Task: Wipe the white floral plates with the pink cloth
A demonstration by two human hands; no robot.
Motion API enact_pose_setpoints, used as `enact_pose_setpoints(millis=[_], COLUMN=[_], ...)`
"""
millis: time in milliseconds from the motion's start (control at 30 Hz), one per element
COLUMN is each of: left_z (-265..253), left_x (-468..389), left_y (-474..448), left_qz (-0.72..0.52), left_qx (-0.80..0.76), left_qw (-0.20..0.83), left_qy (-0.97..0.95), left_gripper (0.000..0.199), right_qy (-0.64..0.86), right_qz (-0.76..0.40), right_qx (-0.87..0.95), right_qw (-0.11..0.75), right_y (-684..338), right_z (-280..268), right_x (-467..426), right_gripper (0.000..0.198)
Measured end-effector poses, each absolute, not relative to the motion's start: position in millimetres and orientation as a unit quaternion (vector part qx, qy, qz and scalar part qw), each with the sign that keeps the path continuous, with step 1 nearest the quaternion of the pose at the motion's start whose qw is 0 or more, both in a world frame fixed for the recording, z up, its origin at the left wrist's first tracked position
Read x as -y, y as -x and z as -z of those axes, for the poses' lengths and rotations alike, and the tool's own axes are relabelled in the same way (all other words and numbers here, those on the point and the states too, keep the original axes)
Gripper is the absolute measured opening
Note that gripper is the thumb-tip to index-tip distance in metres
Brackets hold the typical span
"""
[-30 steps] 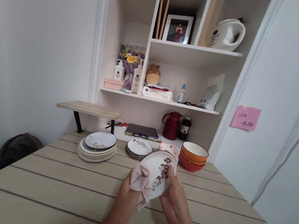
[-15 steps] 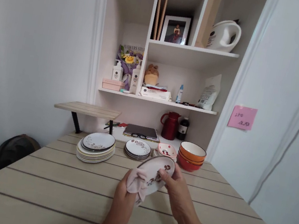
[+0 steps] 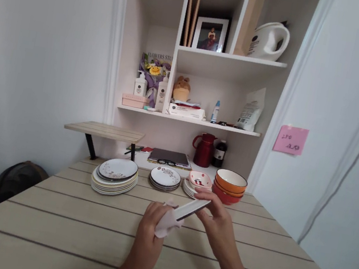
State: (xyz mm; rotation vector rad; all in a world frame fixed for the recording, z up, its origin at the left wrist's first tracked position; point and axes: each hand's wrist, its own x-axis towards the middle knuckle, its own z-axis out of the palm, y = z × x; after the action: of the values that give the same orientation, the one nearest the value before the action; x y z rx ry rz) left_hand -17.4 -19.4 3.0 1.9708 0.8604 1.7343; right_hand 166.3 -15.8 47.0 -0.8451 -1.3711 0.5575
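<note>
A small plate (image 3: 190, 208) with a dark rim is held above the table, tipped so that it shows nearly edge-on. My left hand (image 3: 150, 224) grips a pale pink cloth (image 3: 168, 224) folded round the plate's left edge. On the other side, the fingers and thumb of my right hand (image 3: 218, 220) pinch the plate's right edge. Behind my hands stand a stack of small dark-rimmed plates (image 3: 165, 178) and a pink strawberry-patterned bowl (image 3: 199, 180) on white dishes.
Larger plates (image 3: 115, 178) are stacked at the left, near a small raised wooden shelf (image 3: 105, 130). Orange and red bowls (image 3: 230, 187) stand at the right. At the back are a closed laptop (image 3: 169, 157), glasses, a red jug (image 3: 204, 150) and a dark bottle (image 3: 219, 154).
The plate has turned from showing its flowered face to nearly edge-on. My right thumb has moved off its face to the edge; the cloth stays at its left side.
</note>
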Motion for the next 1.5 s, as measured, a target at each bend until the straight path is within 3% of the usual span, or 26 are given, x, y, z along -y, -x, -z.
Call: enact_pose_setpoints(millis=[100,200,333,667,867,1133,1300,1500], left_z=[-3,-4,-3,-14,-20,-19,-10,1], left_x=[18,17,16,23,30,31,25,18], left_y=[19,21,20,12,-3,-2,7,17], left_qz=[-0.593,-0.584,-0.595,-0.636,-0.656,-0.684,-0.664,-0.664], left_qx=[-0.314,-0.310,-0.299,-0.350,-0.340,-0.376,-0.393,-0.352], left_qw=[0.162,0.160,0.201,0.488,0.549,0.507,0.463,0.266], left_qy=[-0.723,-0.733,-0.719,-0.484,-0.390,-0.367,-0.437,-0.603], left_gripper=[0.031,0.030,0.027,0.033,0.047,0.045,0.036,0.025], right_qy=[0.375,0.384,0.391,0.334,0.265,0.244,0.361,0.370], right_qz=[-0.156,-0.155,-0.213,-0.403,-0.522,-0.625,-0.433,-0.331], right_qx=[0.630,0.655,0.653,0.471,0.283,0.278,0.462,0.566], right_qw=[0.662,0.632,0.613,0.710,0.760,0.688,0.684,0.658], right_y=[-167,-169,-170,-140,-124,-120,-139,-158], right_z=[-49,-49,-46,-27,-29,-27,-33,-37], right_x=[18,19,18,13,13,14,12,10], right_gripper=[0.024,0.014,0.008,0.022,0.045,0.053,0.053,0.043])
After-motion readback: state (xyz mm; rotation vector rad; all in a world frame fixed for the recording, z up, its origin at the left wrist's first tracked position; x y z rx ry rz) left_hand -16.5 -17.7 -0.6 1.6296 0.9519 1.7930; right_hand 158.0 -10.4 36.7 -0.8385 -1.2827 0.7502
